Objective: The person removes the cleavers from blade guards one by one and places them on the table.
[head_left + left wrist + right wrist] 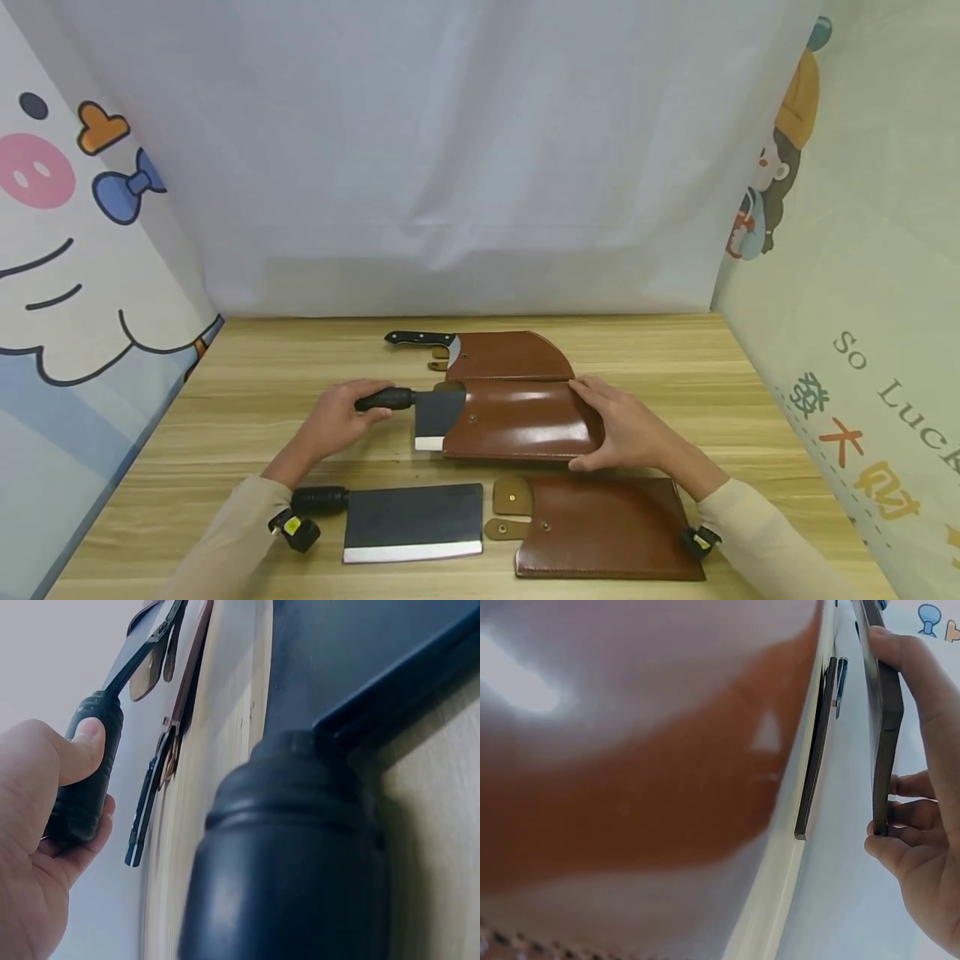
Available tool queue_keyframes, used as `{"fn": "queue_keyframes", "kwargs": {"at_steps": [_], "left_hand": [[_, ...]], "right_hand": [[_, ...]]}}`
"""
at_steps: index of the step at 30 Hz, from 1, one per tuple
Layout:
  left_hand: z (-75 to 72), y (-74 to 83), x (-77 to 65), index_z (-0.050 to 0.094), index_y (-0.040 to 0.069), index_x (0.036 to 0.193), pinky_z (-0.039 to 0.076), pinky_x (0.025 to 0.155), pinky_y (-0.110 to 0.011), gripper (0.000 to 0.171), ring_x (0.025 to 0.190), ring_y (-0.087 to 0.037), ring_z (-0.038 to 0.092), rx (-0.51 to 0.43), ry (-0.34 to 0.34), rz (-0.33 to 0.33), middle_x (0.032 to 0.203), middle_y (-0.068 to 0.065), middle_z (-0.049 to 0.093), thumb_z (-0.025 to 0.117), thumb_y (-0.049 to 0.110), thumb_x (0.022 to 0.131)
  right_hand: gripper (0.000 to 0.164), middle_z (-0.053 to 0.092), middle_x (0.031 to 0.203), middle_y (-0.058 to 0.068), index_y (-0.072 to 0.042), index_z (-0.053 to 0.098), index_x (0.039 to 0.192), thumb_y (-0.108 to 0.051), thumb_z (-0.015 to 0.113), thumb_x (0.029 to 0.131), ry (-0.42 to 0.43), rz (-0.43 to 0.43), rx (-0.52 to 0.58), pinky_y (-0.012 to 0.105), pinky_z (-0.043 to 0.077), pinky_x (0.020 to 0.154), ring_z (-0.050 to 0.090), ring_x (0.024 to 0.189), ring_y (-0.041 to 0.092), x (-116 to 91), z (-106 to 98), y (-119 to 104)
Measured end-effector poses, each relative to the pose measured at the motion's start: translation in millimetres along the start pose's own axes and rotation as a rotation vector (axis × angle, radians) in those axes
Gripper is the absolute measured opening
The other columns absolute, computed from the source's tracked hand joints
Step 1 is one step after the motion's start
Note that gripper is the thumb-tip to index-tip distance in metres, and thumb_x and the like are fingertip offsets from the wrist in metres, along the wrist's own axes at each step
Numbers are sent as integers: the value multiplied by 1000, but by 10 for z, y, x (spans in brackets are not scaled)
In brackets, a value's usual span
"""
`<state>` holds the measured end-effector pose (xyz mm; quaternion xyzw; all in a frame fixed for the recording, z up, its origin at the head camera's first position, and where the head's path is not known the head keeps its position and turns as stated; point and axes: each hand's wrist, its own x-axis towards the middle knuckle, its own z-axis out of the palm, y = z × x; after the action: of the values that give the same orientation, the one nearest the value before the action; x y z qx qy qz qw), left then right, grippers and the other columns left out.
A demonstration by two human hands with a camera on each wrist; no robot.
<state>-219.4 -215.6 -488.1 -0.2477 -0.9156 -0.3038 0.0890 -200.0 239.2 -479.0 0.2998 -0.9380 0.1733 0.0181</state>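
Note:
My left hand (341, 419) grips the black handle (386, 399) of a cleaver, thumb along its side in the left wrist view. Most of the dark blade (437, 412) is inside a glossy brown leather sheath (528, 417); a strip of it near the handle shows, with its pale cutting edge toward me. At the sheath's right end, my right hand (626, 429) holds it between a thumb on the near edge and fingers on the far edge. From the right wrist view, the sheath's end (889, 720) stands raised off the table.
Nearest me lies a bare cleaver (412, 517) with a black handle, beside a second brown sheath (607, 529) with tan snap straps (512, 497). Behind the held sheath, a riveted-handle knife (420, 337) sits in another brown sheath (513, 354). A white cloth wall (480, 167) borders the wooden table's back.

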Motion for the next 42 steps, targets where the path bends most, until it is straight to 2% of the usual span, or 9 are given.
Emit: {"fn": "queue_keyframes", "kwargs": {"at_steps": [19,32,42], "left_hand": [[-152,-65,-93,69,-1,129,56,90,-56,44,112,-39,69,2,36,-24,124,-20,71,80,11,89],[-215,-118,-121,69,-2,128,56,89,-57,43,110,-41,69,34,53,9,123,-22,71,80,12,89],[-274,-126,-151,68,-3,130,57,88,-56,44,109,-41,69,21,39,8,124,-23,69,79,9,89]], "right_hand": [[119,44,152,30,5,41,152,-59,90,65,20,1,9,60,46,106,46,139,48,-47,-88,67],[118,44,151,32,3,42,152,-59,91,65,33,-8,13,62,48,102,48,136,50,-125,-129,149],[117,43,152,32,4,42,152,-59,90,66,19,-3,13,63,48,102,47,136,51,-184,-180,220]]}}
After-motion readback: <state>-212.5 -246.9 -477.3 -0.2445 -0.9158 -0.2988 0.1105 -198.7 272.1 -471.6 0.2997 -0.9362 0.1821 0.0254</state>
